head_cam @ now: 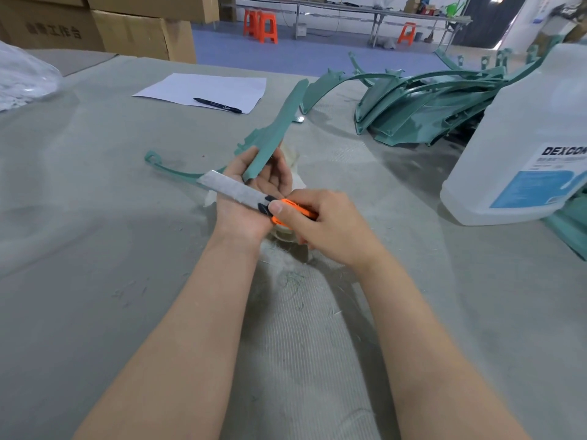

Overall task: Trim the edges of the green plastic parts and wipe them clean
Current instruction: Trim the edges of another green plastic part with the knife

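The left hand [251, 188] is curling round the near end of 1 green strip [276, 122] over the middle of the table [95, 249], the right hand [320, 227] is gripping a knife [235, 187] with its blade at that strip's edge, so trimming looks underway, with the far-right pile [422, 103] and all wiping yet to come.

A factory workshop, this: brown cardboard cartons [143, 30] stacked far beyond the left hand [251, 198], orange plastic stools [260, 25] by long metal workbenches [381, 11], moulded green plastic parts [422, 112] heaped beyond the right hand [324, 230].
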`<state>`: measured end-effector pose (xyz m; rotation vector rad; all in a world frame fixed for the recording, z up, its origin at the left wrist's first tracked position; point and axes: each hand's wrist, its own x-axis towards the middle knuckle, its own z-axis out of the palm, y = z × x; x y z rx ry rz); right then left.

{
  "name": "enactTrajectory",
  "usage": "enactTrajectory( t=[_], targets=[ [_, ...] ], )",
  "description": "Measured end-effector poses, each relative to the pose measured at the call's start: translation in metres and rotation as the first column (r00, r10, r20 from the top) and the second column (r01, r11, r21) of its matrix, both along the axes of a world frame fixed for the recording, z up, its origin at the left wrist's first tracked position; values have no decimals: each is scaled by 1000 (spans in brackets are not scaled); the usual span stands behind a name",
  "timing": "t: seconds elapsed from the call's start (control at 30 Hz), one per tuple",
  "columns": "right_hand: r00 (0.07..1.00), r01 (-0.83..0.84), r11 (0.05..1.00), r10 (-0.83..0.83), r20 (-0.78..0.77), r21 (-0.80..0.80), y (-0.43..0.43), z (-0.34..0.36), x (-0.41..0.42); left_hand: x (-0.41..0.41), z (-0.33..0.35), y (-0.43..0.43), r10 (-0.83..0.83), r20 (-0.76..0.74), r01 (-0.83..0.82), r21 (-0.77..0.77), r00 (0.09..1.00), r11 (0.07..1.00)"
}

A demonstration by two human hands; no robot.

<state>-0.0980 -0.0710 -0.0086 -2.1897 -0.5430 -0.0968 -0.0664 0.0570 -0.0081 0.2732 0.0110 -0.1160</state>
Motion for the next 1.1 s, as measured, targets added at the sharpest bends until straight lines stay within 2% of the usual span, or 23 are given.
enactTrajectory(
  t=[0.07, 0.13, 0.27, 0.33, 0.4, 0.47, 0.53, 0.6, 0.77, 1.1],
  targets=[
    [999, -19, 998, 22, -50, 67, -1, 2, -1, 0, 0, 0, -6, -3, 6, 7, 1000, 1000],
    [998, 35, 989, -28, -53, 141, -2, 4, -1, 1, 1, 0, -27, -43, 27, -9, 999, 1000],
    [947, 314, 925, -321, -2, 214, -11, 8, 6, 4, 1, 0, 17, -89, -11, 69, 996, 998],
    [901, 429, 855, -430, -64, 291, -17, 10, 8, 3, 0, -1, 11, -81, -6, 62, 997, 998],
    [874, 484, 798, -463, -148, 358, -20, 11, 9, 3, 0, -1, 9, -75, -3, 72, 997, 997],
    [871, 492, 749, -422, -252, 445, -20, 12, 9, 3, 1, -3, 5, -71, 1, 84, 997, 996],
    [884, 459, 676, -285, -371, 576, -14, 15, 7, 3, 2, -7, 2, -66, 6, 116, 998, 993],
    [895, 413, 638, -151, -420, 650, -7, 17, 5, 3, 2, -11, 7, -54, 3, 192, 999, 981],
    [891, 399, 631, -96, -444, 666, 0, 17, 3, 6, 0, -15, 69, -45, -45, 400, 997, 915],
    [914, 334, 655, -49, -403, 678, 1, 21, -1, 4, -2, -16, -37, 27, 21, 458, 999, 889]
  ],
)
